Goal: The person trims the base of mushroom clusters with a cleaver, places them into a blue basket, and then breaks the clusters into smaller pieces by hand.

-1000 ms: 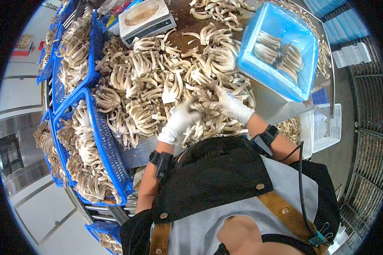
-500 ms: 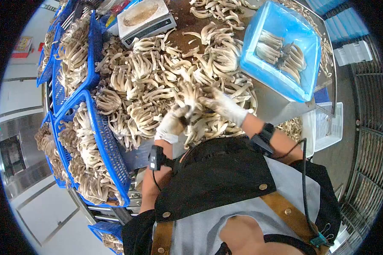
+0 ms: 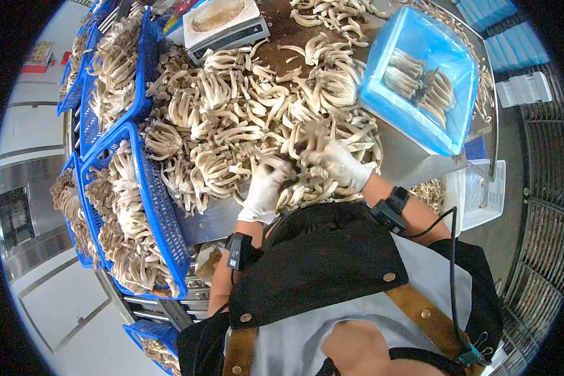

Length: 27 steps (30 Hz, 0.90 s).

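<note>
Both gloved hands are down at the near edge of the pile (image 3: 232,119), a big heap of pale, long-stemmed mushrooms covering most of the table (image 3: 407,166). The right hand (image 3: 339,164) is closed around a clump (image 3: 312,141), whose stems stick up past the fingers, and it sits right at the front of the heap. The left hand (image 3: 266,183) is just beside it and close to touching. Its fingers curl down into the mushrooms, but I cannot tell whether it actually has hold of any (the stems hide the fingertips). Each forearm wears a dark band with a cable.

To the right, past the right hand, stands a blue-lined bin (image 3: 407,122), tilted toward the person, with a few clumps lying inside. At the far end of the table sits a scale (image 3: 225,19) with a dusty platter. Along the left edge, blue crates (image 3: 145,182) stand in a row, heaped full of the same mushrooms.
</note>
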Available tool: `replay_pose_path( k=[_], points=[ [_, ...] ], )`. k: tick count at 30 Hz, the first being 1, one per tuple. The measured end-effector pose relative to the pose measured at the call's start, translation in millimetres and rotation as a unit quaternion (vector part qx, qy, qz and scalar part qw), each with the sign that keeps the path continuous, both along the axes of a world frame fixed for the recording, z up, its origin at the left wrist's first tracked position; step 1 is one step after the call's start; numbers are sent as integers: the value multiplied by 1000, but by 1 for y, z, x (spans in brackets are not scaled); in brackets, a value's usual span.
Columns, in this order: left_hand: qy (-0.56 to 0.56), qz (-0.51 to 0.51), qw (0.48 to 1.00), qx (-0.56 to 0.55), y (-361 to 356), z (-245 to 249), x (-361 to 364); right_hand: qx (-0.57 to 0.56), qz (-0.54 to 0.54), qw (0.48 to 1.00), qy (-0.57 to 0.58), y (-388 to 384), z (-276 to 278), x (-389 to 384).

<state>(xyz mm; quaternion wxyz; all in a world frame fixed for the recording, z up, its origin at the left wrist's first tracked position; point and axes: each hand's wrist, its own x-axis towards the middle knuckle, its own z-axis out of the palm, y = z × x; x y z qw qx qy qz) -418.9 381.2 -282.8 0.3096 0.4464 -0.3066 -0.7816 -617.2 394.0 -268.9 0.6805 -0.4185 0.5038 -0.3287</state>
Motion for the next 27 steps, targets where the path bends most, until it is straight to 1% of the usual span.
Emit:
replay_pose_path(
  k=[1,2,3,4,5,6,7,8,9,10,12,13,14,16,17,18,19,20,21,22,23,24,26,27],
  points=[
    [-29,-81,996,-10,5,-4,-2,-22,-1,998,-58,4,-2,5],
    [-58,-162,985,-19,11,-7,-4,-34,78,995,57,4,1,9],
    [-99,-144,984,-42,15,-8,0,-9,48,999,14,6,-3,9],
    [-139,-124,980,-70,9,9,-3,11,20,999,-26,1,-1,9],
    [-60,-26,998,6,7,1,2,42,-33,998,-40,-1,3,4],
    [21,72,994,85,7,-8,6,12,-64,997,-35,-1,7,6],
    [19,61,996,68,6,4,3,-19,-94,995,-28,-2,11,8],
    [-43,-23,999,-22,8,2,1,-27,14,1000,3,-6,-17,7],
    [11,-21,1000,2,11,-5,0,-37,49,998,10,-10,-60,10],
    [63,-16,998,25,14,-15,0,-49,87,995,15,-14,-87,14],
    [14,-2,997,-77,12,-36,3,-32,40,998,31,-19,-50,14],
    [22,20,997,-77,12,-32,2,-20,17,999,40,-18,-36,15],
    [29,41,996,-77,11,-27,0,-20,-4,1000,5,-19,-40,17],
    [108,113,988,16,8,-12,-4,-21,-46,997,-63,-23,-51,22],
    [144,143,979,36,8,-7,-6,-14,-101,991,-89,-23,-38,22],
    [148,153,976,47,8,0,-7,50,-66,996,-19,-34,-34,17],
    [153,163,973,57,5,8,-10,6,-64,998,-13,-38,-49,11],
    [158,172,970,67,1,11,-10,-37,-62,997,-7,-44,-25,18],
    [63,109,989,-72,2,-14,-5,51,-1,997,49,-42,6,15],
    [-43,69,975,-206,3,-38,0,51,-11,998,34,-42,4,16],
    [9,81,992,-99,-4,-4,-3,52,-22,998,19,-42,0,17],
    [62,92,994,9,-8,15,-3,51,-33,998,5,-43,-1,17],
    [75,170,982,36,-22,-4,-2,32,-61,998,-10,-47,-4,13],
    [32,149,988,11,-27,-9,0,24,-74,997,-18,-48,-5,10]
  ],
)
